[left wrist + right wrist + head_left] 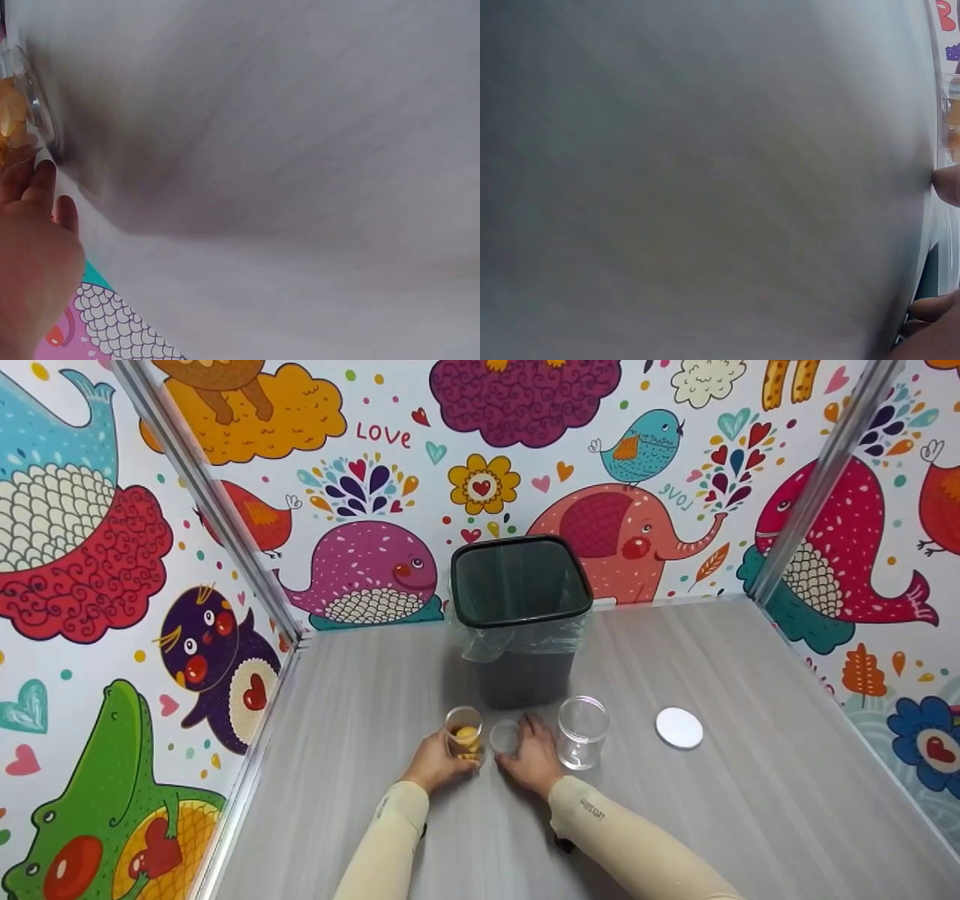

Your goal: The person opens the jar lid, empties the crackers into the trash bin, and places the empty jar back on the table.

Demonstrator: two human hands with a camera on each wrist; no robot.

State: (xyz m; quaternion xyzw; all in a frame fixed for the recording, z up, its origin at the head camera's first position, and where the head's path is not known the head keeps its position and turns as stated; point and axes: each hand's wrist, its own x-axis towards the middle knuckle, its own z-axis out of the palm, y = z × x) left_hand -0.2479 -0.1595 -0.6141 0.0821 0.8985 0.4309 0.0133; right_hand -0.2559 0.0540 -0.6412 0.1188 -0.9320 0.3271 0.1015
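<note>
My left hand [439, 765] grips a clear plastic cup [452, 721] from its left and near sides. Yellow-orange pieces [467, 737] fill part of the cup; in the left wrist view they look thin and curved like chips [10, 112]. Just to the right, my right hand [534, 757] holds a clear round lid [504, 736] at its edge, low at the table. Its thumb is at the near side and the fingers are at the right and far side. Only the thumb [949, 184] and some fingertips [931, 307] show at the right wrist view's edge.
Right of my right hand stands a clear jar [582, 727] without a lid. A white round lid [679, 728] lies farther right. Behind the hands is a dark bin [525, 679] lined with a clear bag. Printed wall panels [375, 570] border the grey table [675, 660].
</note>
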